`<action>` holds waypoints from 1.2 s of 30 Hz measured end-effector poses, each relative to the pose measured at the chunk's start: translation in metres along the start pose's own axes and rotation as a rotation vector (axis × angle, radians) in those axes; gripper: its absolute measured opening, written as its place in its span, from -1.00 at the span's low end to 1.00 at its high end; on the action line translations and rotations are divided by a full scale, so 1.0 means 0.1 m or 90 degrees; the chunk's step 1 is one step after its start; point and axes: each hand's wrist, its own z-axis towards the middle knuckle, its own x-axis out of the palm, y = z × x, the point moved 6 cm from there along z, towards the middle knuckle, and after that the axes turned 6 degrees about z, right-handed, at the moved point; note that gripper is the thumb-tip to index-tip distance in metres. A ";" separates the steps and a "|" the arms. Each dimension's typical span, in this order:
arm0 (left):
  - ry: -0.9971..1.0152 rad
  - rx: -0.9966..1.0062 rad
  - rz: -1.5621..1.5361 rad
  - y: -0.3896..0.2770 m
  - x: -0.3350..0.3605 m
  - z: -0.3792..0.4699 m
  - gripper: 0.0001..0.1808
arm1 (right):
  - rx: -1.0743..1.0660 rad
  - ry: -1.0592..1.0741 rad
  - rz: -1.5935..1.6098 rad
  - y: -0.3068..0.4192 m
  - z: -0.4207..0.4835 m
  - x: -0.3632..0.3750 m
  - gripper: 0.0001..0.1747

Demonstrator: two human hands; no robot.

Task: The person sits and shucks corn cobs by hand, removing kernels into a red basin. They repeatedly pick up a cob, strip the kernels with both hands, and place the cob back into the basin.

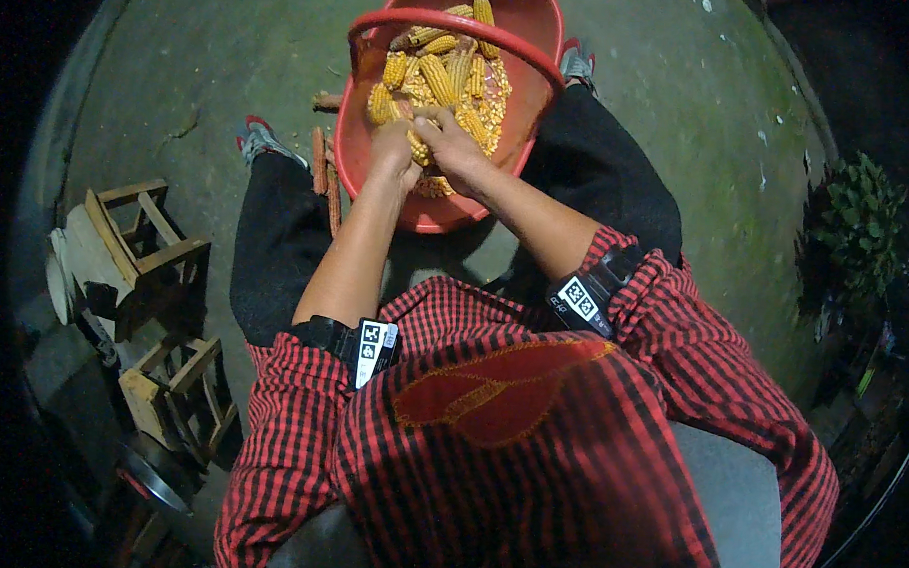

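A red plastic basket (426, 227) with an arched handle (449, 18) stands on the floor between my legs. Over its near end, my left hand (393, 148) grips an ear of yellow corn (417, 149). My right hand (453, 147) is closed on the same ear from the other side, its thumb near the left fingers. Much of that ear is hidden by my hands. Beyond them, several ears of corn (436, 79) lie in the basket on loose yellow kernels (494, 128). More kernels (432, 185) lie below my hands.
Several bare corn cobs (320, 161) lie on the concrete floor (207, 65) left of the basket. Two small wooden stools (145, 232) (176, 394) lie tipped over at the left. A leafy plant (862, 223) is at the right. My shoes (260, 138) flank the basket.
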 end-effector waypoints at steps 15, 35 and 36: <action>-0.151 -0.038 0.009 0.06 -0.14 -0.06 -0.73 | -0.346 -0.031 -0.321 0.06 -0.12 0.11 -0.73; -0.118 0.037 -0.069 -0.03 -0.14 0.04 -0.68 | 0.042 -0.018 -0.539 0.07 -0.06 -0.05 -0.13; -0.118 0.024 -0.071 -0.02 -0.15 0.05 -0.68 | 0.036 0.000 -0.526 0.07 -0.06 -0.03 -0.13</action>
